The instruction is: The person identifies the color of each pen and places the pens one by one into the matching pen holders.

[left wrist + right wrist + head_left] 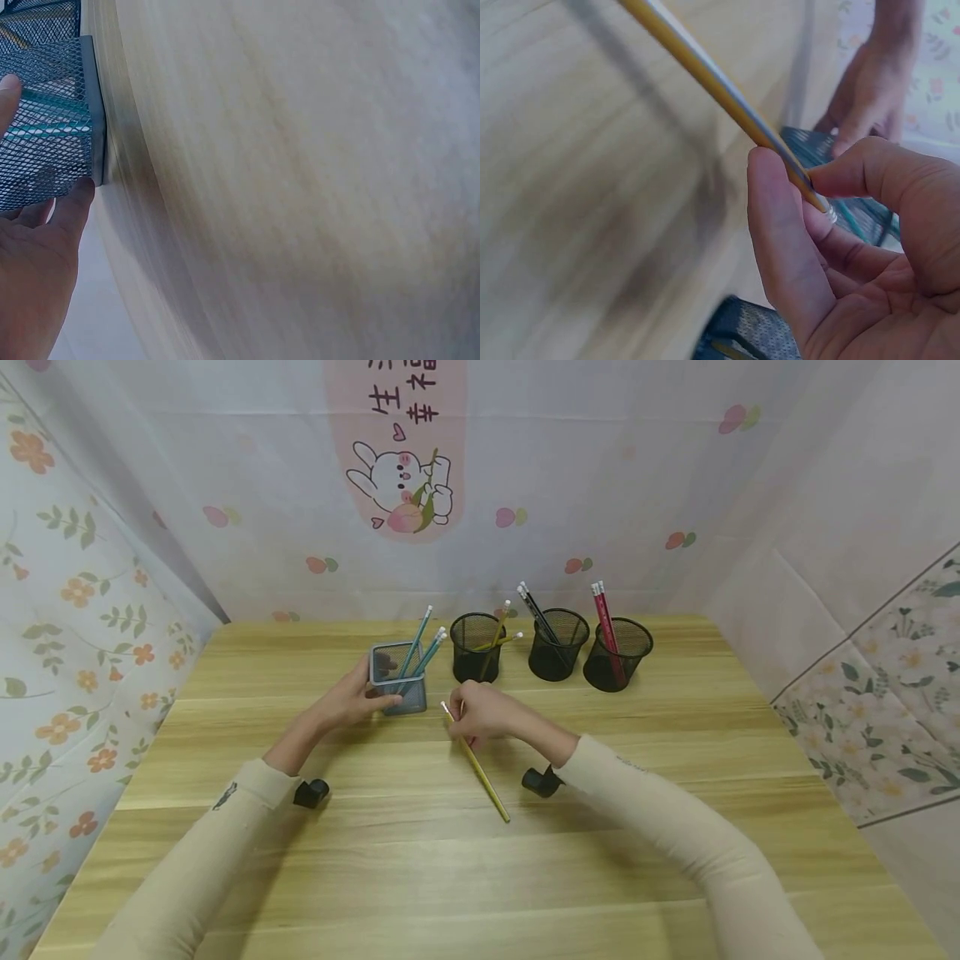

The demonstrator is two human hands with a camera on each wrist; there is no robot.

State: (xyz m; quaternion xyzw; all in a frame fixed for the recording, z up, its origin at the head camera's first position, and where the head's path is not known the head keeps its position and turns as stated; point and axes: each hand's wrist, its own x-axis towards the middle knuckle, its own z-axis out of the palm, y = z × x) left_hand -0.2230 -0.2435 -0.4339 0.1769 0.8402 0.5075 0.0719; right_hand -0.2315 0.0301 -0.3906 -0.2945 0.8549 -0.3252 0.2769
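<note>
My left hand (347,700) grips a grey square mesh pencil holder (412,697) at its left side, thumb across the front. Several teal pencils (427,653) with white ends lean inside it. In the left wrist view, fingers and thumb lie against the holder's mesh wall (49,161). My right hand (487,714) pinches a yellow pencil (483,778) close to its white end. The pencil slants toward the front of the table, above the wood. The right wrist view shows thumb and fingertips around the pencil (714,88).
Right of the grey holder stand three round black mesh cups: one (465,670) with yellow pencils, one (546,665) with black pencils, one (604,678) with dark red pencils. Bare wood table (420,885) extends in front. A printed curtain (585,485) hangs behind.
</note>
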